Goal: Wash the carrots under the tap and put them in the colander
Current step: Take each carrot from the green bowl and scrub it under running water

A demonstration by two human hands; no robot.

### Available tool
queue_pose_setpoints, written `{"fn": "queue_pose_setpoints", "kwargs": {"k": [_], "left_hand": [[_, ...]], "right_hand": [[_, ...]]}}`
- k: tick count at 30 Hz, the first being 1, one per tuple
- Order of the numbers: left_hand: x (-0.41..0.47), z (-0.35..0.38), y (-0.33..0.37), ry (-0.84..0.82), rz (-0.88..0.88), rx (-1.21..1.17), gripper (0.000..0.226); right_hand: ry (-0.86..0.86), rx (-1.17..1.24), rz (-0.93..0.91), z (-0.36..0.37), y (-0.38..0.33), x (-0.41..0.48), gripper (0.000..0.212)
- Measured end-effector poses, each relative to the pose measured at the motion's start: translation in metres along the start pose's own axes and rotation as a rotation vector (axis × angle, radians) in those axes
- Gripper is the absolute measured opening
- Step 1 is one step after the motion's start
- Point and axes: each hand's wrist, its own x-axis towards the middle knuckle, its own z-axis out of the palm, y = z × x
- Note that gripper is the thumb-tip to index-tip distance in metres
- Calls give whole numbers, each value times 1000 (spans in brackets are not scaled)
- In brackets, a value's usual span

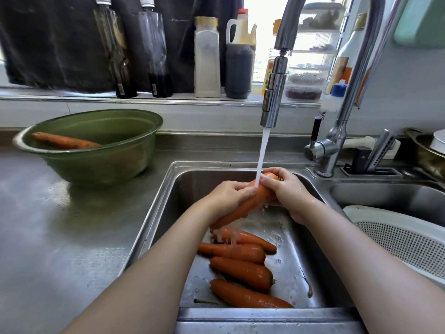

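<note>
Carrot point(252, 203) slants tip near-left under tap point(273, 92); we clasp it, left hand point(228, 196) mid-shaft, right hand point(289, 191) thick end; colander point(375, 214) right, right hand nearer.

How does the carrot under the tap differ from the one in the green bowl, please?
The held carrot is under running water, gripped by left hand and right hand; the bowl carrot lies untouched in the green bowl. The held carrot slants steeply; the bowl carrot lies nearly flat. Both are orange.
</note>
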Motion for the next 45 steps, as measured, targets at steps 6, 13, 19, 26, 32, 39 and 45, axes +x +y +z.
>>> {"fn": "queue_pose_setpoints", "kwargs": {"k": [6, 13, 19, 26, 32, 39, 45], "left_hand": [[1, -14, -5, -137, -43, 48, 39], [-2, 5, 1, 74, 3, 12, 39], [-1, -14, -4, -187, -55, 5, 40], [-4, 4, 1, 46, 1, -14, 40], [-2, -14, -7, -228, -88, 85, 54], [0, 0, -3, 9, 15, 12, 37], [-1, -8, -7, -169, -31, 3, 37]], "right_hand": [[3, 15, -13, -4, -1, 3, 29], [-23, -2, -19, 0, 5, 4, 28], [17, 5, -23, -3, 2, 4, 33], [-12, -29, -59, 5, 0, 1, 23], [10, -34, -48, 0, -2, -1, 27], [9, -10, -63, 3, -5, -2, 26], [18, 26, -25, -4, 0, 1, 25]]}}
